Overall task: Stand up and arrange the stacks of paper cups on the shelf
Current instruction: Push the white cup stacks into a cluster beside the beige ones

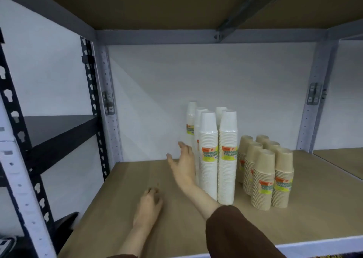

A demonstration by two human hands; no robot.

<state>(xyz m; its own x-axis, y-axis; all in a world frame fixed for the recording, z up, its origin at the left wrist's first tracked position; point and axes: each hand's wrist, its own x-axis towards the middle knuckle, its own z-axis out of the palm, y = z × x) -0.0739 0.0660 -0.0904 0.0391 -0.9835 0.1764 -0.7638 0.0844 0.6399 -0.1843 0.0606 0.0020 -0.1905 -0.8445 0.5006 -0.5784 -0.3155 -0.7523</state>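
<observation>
Since the white cup stacks [208, 155] are tall, light and tippy, we would clasp them gently at mid-height. Our right hand [182, 165] is spread wide beside them; our left hand [149, 200] rests loosely curled, empty.

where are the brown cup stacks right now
In the head view the brown cup stacks stand upright on the wooden shelf, right of centre, directly right of the taller white cup stacks.
</observation>
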